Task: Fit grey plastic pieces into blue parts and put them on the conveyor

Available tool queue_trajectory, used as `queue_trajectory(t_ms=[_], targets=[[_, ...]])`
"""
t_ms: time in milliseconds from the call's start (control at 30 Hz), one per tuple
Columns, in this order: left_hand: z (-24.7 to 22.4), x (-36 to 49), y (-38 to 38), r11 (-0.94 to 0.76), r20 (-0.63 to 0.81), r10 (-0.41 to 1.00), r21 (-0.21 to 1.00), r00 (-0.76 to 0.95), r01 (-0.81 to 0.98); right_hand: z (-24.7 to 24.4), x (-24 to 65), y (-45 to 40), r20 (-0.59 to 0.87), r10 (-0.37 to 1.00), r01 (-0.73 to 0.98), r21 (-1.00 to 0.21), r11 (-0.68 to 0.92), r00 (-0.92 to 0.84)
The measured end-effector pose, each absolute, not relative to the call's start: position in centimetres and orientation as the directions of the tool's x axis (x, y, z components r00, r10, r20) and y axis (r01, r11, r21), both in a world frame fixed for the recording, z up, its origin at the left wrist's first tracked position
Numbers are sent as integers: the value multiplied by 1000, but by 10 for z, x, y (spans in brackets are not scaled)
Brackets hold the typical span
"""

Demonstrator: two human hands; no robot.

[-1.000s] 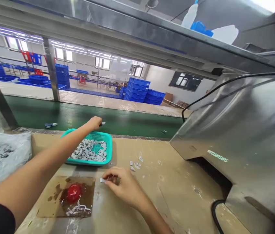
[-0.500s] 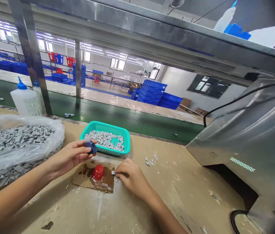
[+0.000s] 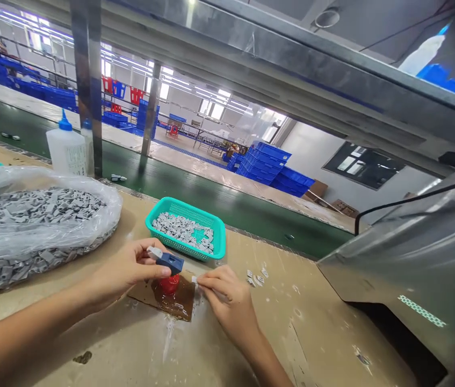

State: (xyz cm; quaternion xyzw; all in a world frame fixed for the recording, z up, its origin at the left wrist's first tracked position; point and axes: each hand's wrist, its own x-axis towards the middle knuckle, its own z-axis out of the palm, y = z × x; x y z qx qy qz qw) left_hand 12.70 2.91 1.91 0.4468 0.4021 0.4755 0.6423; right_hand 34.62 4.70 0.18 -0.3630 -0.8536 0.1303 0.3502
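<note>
My left hand (image 3: 130,267) holds a small blue part with a pale tip (image 3: 167,260) just above a red cap (image 3: 170,283). The cap stands on a stained brown card (image 3: 181,306) wet with glue. My right hand (image 3: 227,301) rests on the bench beside the card and pinches a small grey piece (image 3: 194,279) at its fingertips. Behind the hands stands a teal basket (image 3: 219,245) with several grey pieces in it.
A clear bag of grey pieces (image 3: 29,220) lies at the left. A white glue bottle with a blue nozzle (image 3: 65,148) stands behind it. A few loose grey pieces (image 3: 256,277) lie right of the basket. A green conveyor belt (image 3: 227,201) runs behind, a steel machine housing (image 3: 416,252) at right.
My left hand came back from the conveyor belt with the blue part and now holds it over the red cap. The view has swung left. My right hand stayed by the card.
</note>
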Motion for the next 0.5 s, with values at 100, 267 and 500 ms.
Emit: queue_trajectory(t_ms=[100, 267, 500], targets=[[17, 130, 29, 93, -44, 962, 981, 270, -173, 6, 346, 47, 465, 741, 507, -541, 671, -484], [14, 137, 21, 72, -27, 937, 991, 349, -117, 22, 343, 37, 379, 895, 260, -863, 433, -235], [12, 143, 11, -56, 68, 903, 998, 425, -42, 25, 330, 22, 366, 870, 167, -885, 436, -331]])
